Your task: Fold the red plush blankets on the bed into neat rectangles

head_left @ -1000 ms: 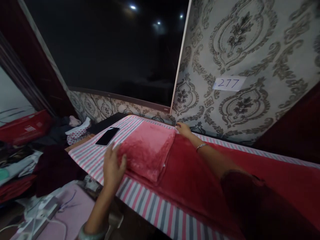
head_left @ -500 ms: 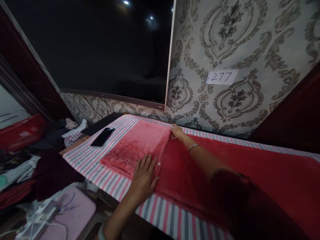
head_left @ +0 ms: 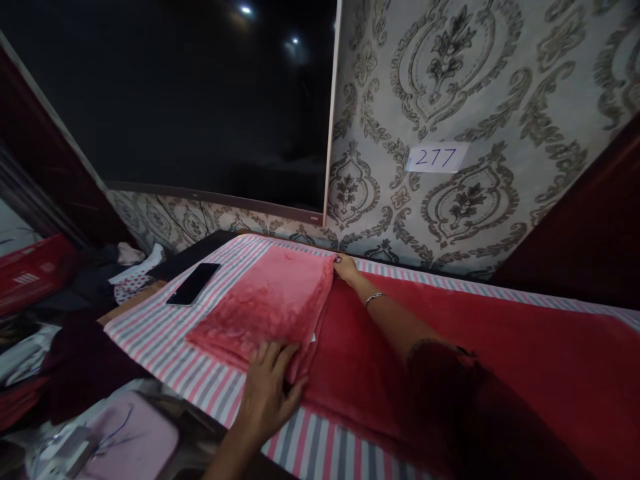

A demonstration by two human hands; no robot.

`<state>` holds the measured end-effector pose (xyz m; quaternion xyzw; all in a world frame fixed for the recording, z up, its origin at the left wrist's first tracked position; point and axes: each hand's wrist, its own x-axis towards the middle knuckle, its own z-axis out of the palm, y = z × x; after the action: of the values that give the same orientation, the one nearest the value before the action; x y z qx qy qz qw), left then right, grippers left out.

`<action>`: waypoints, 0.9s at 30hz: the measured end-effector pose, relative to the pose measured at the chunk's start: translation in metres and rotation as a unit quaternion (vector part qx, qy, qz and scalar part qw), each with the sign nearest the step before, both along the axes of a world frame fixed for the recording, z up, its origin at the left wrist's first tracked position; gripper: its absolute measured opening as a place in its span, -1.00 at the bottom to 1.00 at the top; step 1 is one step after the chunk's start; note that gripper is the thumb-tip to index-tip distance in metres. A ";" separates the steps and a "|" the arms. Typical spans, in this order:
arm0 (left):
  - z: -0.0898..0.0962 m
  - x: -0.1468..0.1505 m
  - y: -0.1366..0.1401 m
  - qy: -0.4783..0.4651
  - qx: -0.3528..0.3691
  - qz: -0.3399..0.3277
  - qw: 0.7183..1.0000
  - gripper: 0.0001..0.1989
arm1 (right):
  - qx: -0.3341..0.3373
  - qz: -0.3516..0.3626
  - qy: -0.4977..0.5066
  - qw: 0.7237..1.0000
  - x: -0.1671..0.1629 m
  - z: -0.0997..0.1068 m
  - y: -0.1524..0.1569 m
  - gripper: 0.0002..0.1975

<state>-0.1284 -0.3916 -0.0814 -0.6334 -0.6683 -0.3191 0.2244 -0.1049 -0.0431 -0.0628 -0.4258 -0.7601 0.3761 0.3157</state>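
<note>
One red plush blanket (head_left: 500,353) lies before us in the head view, stretched along a pink, grey and white striped cloth (head_left: 150,327) that covers the table (head_left: 197,250). On its left end sits a lighter, pinkish folded section (head_left: 265,293), its layers showing at the near edge and a small white tag (head_left: 313,338) at its right side. Our right hand (head_left: 345,268) grips the far right corner of this section between bent fingers and thumb; a silver bracelet (head_left: 374,298) circles that wrist. Our left hand (head_left: 269,387) rests at the near right corner, fingers over the edge and thumb spread apart; we cannot tell whether it pinches any cloth. Left of the folded section, well apart from our hands, a black smartphone (head_left: 194,284) lies on the stripes. Beyond the table we see a large television (head_left: 175,107) and, on patterned wallpaper (head_left: 450,60), a paper slip (head_left: 437,157) reading 277.
</note>
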 end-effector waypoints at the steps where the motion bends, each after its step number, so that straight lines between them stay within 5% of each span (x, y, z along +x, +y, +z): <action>1: 0.001 0.000 -0.001 -0.003 0.001 -0.002 1.000 -0.66 | 0.009 -0.008 -0.009 1.000 0.000 -0.001 0.001 -0.72; 7: 0.003 0.001 -0.001 -0.020 -0.022 -0.023 0.999 -0.88 | 0.026 -0.051 -0.055 0.997 0.005 -0.002 0.002 -0.79; 13: 0.009 0.003 -0.002 -0.035 -0.045 -0.024 0.998 -0.84 | -0.012 -0.057 -0.087 0.995 0.010 0.004 0.000 -0.66; 17: 0.008 0.000 -0.005 -0.067 -0.024 -0.008 0.997 -0.78 | 0.038 -0.051 -0.083 0.994 0.021 0.017 -0.014 -0.55; 23: 0.011 -0.006 -0.005 -0.065 -0.015 0.071 0.995 -0.62 | 0.231 0.101 -0.180 0.951 0.027 0.028 -0.064 -0.31; 27: 0.004 0.004 0.000 -0.010 -0.142 0.071 0.987 -0.46 | 0.186 0.156 -0.285 0.927 0.032 0.016 -0.079 -0.24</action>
<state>-0.1246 -0.3918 -0.0770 -0.6066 -0.7522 -0.2109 0.1475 -0.0732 -0.1223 -0.0471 -0.3246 -0.9312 0.1348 0.0967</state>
